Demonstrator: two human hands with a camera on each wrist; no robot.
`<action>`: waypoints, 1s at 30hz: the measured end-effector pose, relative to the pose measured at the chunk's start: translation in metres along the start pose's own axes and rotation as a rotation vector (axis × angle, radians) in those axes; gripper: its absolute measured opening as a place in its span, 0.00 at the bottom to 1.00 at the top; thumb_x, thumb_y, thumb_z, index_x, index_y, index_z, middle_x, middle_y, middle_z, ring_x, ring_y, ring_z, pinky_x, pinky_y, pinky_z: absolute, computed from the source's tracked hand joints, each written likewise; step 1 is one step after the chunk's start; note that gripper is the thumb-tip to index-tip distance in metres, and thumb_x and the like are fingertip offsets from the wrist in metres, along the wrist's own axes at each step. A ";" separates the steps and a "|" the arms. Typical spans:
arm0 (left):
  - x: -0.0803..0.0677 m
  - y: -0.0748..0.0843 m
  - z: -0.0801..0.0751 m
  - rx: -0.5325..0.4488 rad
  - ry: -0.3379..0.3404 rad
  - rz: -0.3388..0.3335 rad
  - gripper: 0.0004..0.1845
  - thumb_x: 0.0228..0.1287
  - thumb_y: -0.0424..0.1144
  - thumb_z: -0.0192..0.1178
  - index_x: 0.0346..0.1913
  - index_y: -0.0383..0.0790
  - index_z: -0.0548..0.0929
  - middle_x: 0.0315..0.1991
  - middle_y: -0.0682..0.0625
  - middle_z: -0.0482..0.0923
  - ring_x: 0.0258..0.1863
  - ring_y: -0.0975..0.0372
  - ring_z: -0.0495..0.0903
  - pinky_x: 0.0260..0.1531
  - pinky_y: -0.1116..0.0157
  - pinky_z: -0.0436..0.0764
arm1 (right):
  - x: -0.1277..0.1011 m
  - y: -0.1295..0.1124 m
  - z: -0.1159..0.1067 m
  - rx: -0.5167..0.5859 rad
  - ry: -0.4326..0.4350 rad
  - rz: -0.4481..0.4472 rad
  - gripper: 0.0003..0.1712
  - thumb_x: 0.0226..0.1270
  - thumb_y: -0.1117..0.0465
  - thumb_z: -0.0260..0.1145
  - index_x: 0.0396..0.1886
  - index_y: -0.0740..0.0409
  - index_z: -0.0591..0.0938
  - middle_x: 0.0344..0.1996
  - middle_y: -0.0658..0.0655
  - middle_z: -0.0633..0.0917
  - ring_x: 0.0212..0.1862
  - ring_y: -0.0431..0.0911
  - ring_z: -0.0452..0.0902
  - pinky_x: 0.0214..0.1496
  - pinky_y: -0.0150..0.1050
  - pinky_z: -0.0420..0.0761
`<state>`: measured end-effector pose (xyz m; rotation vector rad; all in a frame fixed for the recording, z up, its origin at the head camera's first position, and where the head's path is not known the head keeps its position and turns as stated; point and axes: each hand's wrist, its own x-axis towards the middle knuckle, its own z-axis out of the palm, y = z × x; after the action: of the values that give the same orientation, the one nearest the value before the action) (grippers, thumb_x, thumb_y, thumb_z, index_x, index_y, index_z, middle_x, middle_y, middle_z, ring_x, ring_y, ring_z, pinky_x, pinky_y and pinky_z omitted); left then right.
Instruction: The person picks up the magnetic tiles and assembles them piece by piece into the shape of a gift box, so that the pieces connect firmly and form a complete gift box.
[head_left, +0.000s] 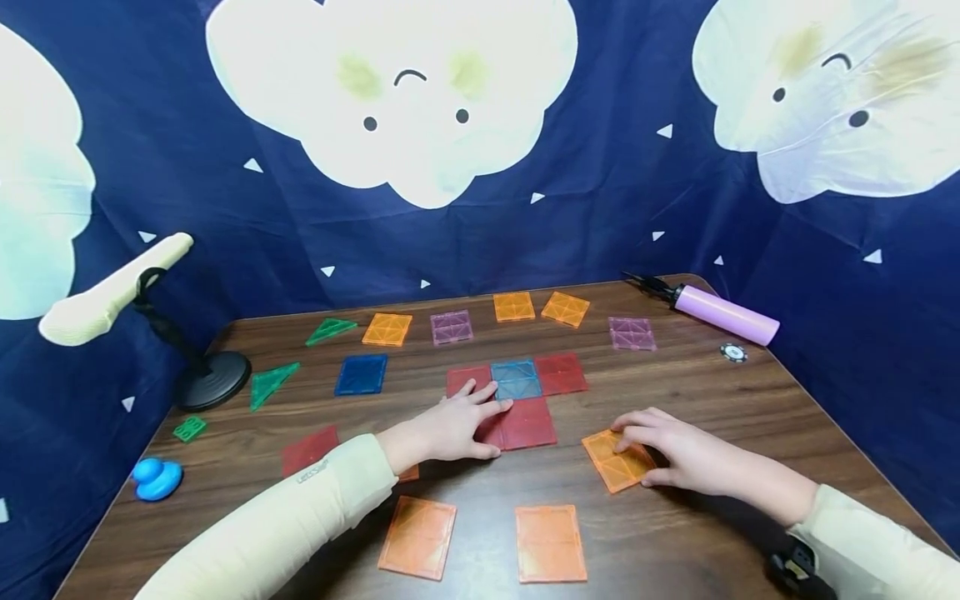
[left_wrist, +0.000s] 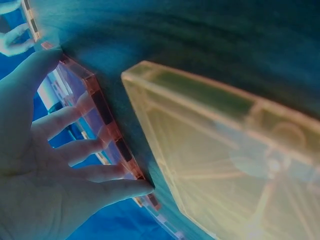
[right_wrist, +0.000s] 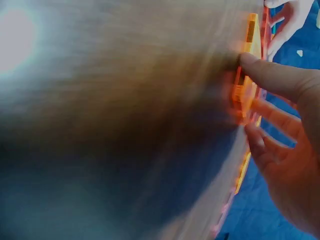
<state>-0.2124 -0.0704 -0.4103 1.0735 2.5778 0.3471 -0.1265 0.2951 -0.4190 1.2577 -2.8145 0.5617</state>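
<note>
Orange plastic shows under the right hand (head_left: 675, 454): its fingers curl over the far edge of an orange square tile (head_left: 617, 460) lying flat on the wooden counter (head_left: 750, 400), thumb at the near side, a grip that looks meant to slide or lift it. The tile sits just right of a flat cluster of joined tiles, where a red tile (head_left: 528, 422) lies below a blue tile (head_left: 516, 379) with red ones on either side. The left hand (head_left: 453, 425) lies flat with straight, spread fingers pressing the cluster's left part, seemingly to keep it from shifting; it grips nothing. Two orange rectangles (head_left: 551, 542) lie near the front edge, well apart from the cluster. A pink cylinder (head_left: 723, 314) rests at the far right. Small lettering on the left sleeve (head_left: 311, 471) is too tiny to read.
</note>
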 end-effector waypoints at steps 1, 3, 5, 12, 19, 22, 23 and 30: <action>-0.002 -0.001 0.000 -0.003 0.003 -0.005 0.39 0.66 0.54 0.68 0.77 0.50 0.69 0.80 0.39 0.53 0.76 0.34 0.49 0.60 0.28 0.62 | 0.006 0.000 0.000 -0.014 -0.004 0.001 0.28 0.54 0.60 0.81 0.55 0.45 0.82 0.59 0.54 0.79 0.58 0.51 0.74 0.55 0.53 0.79; -0.004 -0.003 0.000 -0.011 0.008 -0.014 0.38 0.66 0.54 0.69 0.77 0.50 0.69 0.79 0.39 0.53 0.76 0.33 0.49 0.60 0.27 0.62 | 0.019 -0.001 0.000 -0.033 -0.018 0.015 0.27 0.56 0.59 0.81 0.57 0.48 0.83 0.57 0.54 0.79 0.56 0.50 0.73 0.53 0.52 0.80; -0.006 -0.004 0.001 -0.015 0.009 -0.021 0.38 0.66 0.54 0.68 0.77 0.50 0.69 0.80 0.39 0.53 0.76 0.33 0.48 0.60 0.27 0.62 | 0.032 -0.001 0.001 -0.037 -0.029 0.029 0.28 0.58 0.56 0.80 0.59 0.51 0.84 0.56 0.55 0.80 0.54 0.50 0.73 0.52 0.51 0.80; -0.010 -0.005 0.002 -0.004 0.034 -0.016 0.39 0.65 0.53 0.70 0.76 0.48 0.70 0.79 0.37 0.54 0.74 0.31 0.51 0.60 0.29 0.64 | 0.067 0.001 0.002 -0.069 -0.039 0.064 0.27 0.59 0.56 0.79 0.58 0.55 0.87 0.54 0.60 0.81 0.53 0.55 0.76 0.52 0.53 0.80; -0.008 0.001 -0.003 0.031 0.028 -0.013 0.39 0.65 0.53 0.70 0.76 0.47 0.70 0.78 0.36 0.55 0.74 0.30 0.52 0.61 0.32 0.66 | 0.082 0.003 0.002 -0.113 -0.019 0.052 0.27 0.57 0.55 0.80 0.57 0.56 0.87 0.52 0.61 0.81 0.51 0.55 0.77 0.53 0.53 0.81; -0.005 0.003 -0.003 0.035 0.021 -0.012 0.40 0.65 0.54 0.70 0.76 0.48 0.70 0.79 0.37 0.54 0.74 0.31 0.52 0.61 0.32 0.66 | 0.083 0.002 0.000 -0.120 -0.017 0.051 0.26 0.57 0.55 0.80 0.56 0.57 0.88 0.51 0.61 0.81 0.50 0.54 0.78 0.51 0.52 0.81; -0.004 0.004 -0.003 0.035 0.021 -0.011 0.40 0.65 0.54 0.70 0.76 0.48 0.70 0.79 0.38 0.55 0.74 0.32 0.52 0.61 0.31 0.66 | 0.083 0.002 0.000 -0.116 -0.017 0.057 0.26 0.57 0.55 0.81 0.55 0.57 0.88 0.51 0.60 0.81 0.49 0.54 0.78 0.51 0.52 0.82; -0.001 0.006 -0.004 0.034 -0.009 -0.025 0.40 0.65 0.55 0.69 0.78 0.50 0.67 0.80 0.41 0.52 0.76 0.35 0.48 0.61 0.30 0.63 | 0.082 0.007 0.002 -0.003 -0.006 0.116 0.27 0.54 0.53 0.83 0.54 0.56 0.89 0.66 0.67 0.75 0.64 0.65 0.74 0.62 0.61 0.75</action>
<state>-0.2090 -0.0672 -0.4042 1.0512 2.5955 0.2921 -0.1863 0.2398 -0.4106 1.1033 -2.9067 0.5576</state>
